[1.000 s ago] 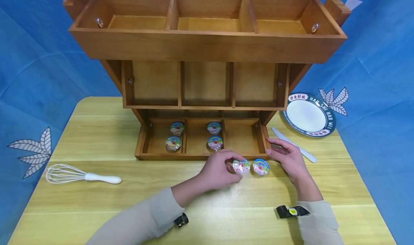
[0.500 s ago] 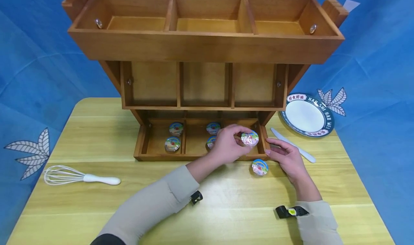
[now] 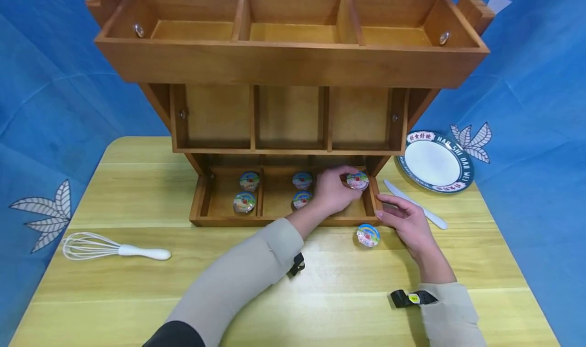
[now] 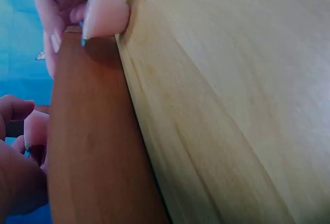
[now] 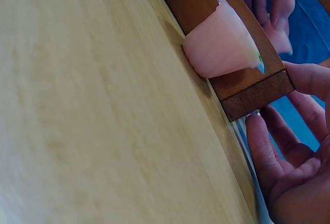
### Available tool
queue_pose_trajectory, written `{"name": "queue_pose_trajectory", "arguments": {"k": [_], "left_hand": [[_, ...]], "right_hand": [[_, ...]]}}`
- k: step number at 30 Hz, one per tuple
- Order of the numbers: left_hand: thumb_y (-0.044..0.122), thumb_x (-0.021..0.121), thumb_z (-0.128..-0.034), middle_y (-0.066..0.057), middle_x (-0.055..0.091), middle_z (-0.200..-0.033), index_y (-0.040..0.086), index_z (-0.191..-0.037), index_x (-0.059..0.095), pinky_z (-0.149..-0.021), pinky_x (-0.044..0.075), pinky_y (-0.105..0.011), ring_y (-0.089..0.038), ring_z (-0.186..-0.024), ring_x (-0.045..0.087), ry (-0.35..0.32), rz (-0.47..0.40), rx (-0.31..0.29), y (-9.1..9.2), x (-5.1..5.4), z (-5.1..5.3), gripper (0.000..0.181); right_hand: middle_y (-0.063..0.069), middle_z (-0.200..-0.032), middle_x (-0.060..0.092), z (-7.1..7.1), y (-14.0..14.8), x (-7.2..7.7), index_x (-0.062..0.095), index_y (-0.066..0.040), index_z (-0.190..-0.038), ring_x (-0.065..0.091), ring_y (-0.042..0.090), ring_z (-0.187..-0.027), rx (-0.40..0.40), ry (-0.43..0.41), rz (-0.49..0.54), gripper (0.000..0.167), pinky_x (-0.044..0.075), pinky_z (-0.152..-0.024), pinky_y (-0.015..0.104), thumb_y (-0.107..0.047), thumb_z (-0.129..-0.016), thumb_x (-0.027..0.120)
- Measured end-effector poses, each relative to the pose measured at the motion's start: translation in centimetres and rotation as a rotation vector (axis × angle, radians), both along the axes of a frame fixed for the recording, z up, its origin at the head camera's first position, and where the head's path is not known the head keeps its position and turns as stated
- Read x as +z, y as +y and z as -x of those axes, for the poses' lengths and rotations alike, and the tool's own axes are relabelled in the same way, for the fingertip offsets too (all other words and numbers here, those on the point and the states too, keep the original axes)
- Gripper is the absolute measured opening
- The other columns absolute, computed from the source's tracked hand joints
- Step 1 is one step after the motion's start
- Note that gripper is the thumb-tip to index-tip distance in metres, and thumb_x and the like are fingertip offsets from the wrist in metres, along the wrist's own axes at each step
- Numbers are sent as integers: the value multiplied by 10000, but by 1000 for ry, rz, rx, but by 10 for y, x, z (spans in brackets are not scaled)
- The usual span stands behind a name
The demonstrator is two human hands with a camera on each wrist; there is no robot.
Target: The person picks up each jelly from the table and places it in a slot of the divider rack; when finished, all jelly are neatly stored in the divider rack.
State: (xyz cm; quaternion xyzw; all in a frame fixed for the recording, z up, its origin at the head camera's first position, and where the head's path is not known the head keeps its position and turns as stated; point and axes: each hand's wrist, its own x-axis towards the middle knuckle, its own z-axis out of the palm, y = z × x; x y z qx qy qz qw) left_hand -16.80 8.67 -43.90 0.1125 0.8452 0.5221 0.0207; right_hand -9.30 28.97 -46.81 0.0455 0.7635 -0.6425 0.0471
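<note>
In the head view my left hand [image 3: 336, 190] pinches a small jelly cup [image 3: 357, 180] with a printed lid, inside the right compartment of the bottom tier of a wooden shelf [image 3: 284, 62]. My right hand [image 3: 407, 222] touches the shelf's bottom right end with its fingertips, seen closely in the right wrist view beside the board end [image 5: 258, 96]. Another jelly cup [image 3: 368, 235], pink in the right wrist view, stands on the table just before the front board. Two cups [image 3: 244, 202] sit in the left compartment and two [image 3: 302, 180] in the middle one, partly behind my left arm.
A white whisk [image 3: 116, 249] lies on the left of the table. To the right are a white knife [image 3: 435, 218] and a green-rimmed plate [image 3: 433, 163]. The upper tiers overhang the bottom one.
My left hand has lifted a jelly cup from the table before the shelf and carried it up into the right compartment. The right hand stays at the shelf's corner.
</note>
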Motion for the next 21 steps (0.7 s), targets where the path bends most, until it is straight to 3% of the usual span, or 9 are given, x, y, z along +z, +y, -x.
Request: {"name": "queue_pose_trajectory", "arguments": {"k": [6, 21], "left_hand": [[68, 865, -708, 20, 714, -1041, 137, -1135, 743, -773, 484, -212, -134, -938, 624, -53, 11, 51, 7, -4, 6, 449], [12, 862, -703, -9, 709, -1043, 102, -1093, 757, -844, 491, -217, -176, -1017, 623, -128, 17, 88, 15, -14, 10, 414]], "right_hand": [[10, -1305, 565, 1, 0, 1, 585, 38, -1348, 595, 130, -1091, 3, 17, 15, 472, 536, -859, 234, -71, -914, 736], [16, -1323, 576, -2, 1, -1, 599, 14, -1346, 601, 131, -1091, 5, 15, 15, 459, 538, -858, 238, -81, -918, 734]]}}
